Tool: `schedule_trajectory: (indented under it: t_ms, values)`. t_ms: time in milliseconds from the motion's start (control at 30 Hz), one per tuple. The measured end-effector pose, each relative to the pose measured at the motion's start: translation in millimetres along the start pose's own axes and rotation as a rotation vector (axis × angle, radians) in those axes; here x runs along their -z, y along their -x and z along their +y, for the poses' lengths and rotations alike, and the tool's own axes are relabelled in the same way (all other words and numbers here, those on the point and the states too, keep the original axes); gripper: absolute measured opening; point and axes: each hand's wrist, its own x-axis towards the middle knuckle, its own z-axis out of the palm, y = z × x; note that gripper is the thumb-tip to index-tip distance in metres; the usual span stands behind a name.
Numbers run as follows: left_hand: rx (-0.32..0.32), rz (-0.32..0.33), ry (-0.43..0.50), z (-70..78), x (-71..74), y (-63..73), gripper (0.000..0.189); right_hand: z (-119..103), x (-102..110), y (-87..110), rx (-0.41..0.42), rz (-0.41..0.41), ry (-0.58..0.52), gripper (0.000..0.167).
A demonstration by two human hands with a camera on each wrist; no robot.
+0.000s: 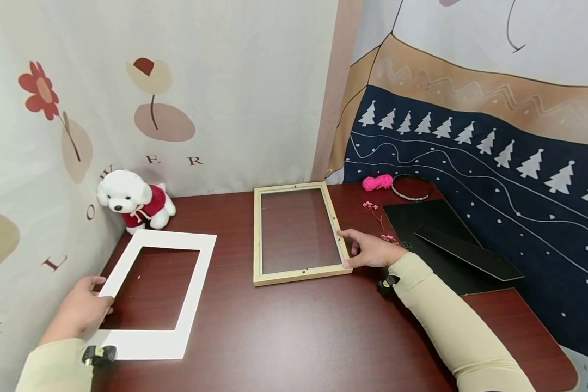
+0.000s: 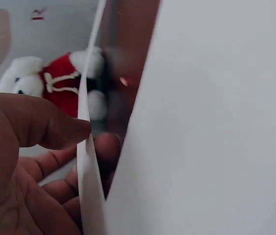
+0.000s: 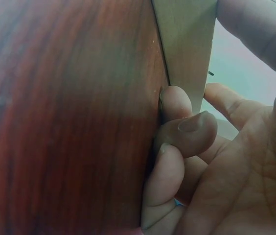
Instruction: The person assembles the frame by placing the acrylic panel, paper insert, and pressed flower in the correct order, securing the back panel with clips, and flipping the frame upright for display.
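My left hand point(image 1: 80, 307) pinches the left edge of a white picture mat point(image 1: 149, 344), a card with a rectangular opening. In the left wrist view the thumb lies on one side of the mat's narrow border point(image 2: 90, 181), fingertips on the other. A light wooden picture frame point(image 1: 304, 275) lies on the brown table, with a transparent pane point(image 1: 299, 231) inside it. My right hand point(image 1: 374, 249) grips the frame's right side near the lower corner. Up close in the right wrist view, curled fingers point(image 3: 192, 134) meet the frame's side point(image 3: 187, 44) at the tabletop.
A white plush dog point(image 1: 149, 204) in red sits at the back left. On the right lies a black backing board point(image 1: 421, 218) with a raised stand flap point(image 1: 467, 253). Pink yarn point(image 1: 377, 182), a dark ring-shaped band point(image 1: 414, 197) and pink sprigs point(image 1: 371, 207) lie near it. Curtains border the table.
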Motion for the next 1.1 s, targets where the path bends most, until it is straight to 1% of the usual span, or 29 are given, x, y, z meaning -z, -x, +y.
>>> schedule_trajectory:
  t_ms: [67,200,400,533,600,733,833,1000,1100]
  values:
    - [-0.038,0.004,0.073,4.2,-2.1,3.3,0.063,0.3,0.0,0.1,0.003,0.000,0.004,0.093]
    - [-0.092,0.003,0.146,14.9,-1.0,10.1,0.062,0.2,0.3,0.1,0.005,0.002,0.006,0.093]
    - [-0.128,0.017,0.185,32.7,0.9,16.5,0.062,-0.8,1.0,0.0,0.000,-0.002,0.012,0.092]
    - [-0.151,0.018,0.267,45.5,-2.0,18.0,0.064,-1.2,1.6,-0.9,-0.011,-0.008,0.008,0.092]
    - [-0.153,0.010,0.305,52.5,-4.5,17.4,0.065,-1.3,1.7,-1.4,-0.013,-0.011,0.010,0.092]
    - [-0.135,-0.012,0.364,68.4,-14.6,12.9,0.068,-0.9,2.2,-1.3,-0.006,-0.018,0.010,0.093]
    - [-0.130,-0.024,0.403,81.7,-26.0,8.3,0.071,-0.3,2.1,-1.6,-0.007,-0.018,0.005,0.093]
    - [-0.161,-0.058,0.483,107.5,-46.4,-1.8,0.075,1.8,1.3,-2.4,-0.007,-0.010,0.004,0.094]
    - [-0.173,-0.072,0.517,125.5,-59.8,-9.2,0.077,2.4,0.9,-2.5,-0.007,-0.007,0.004,0.094]
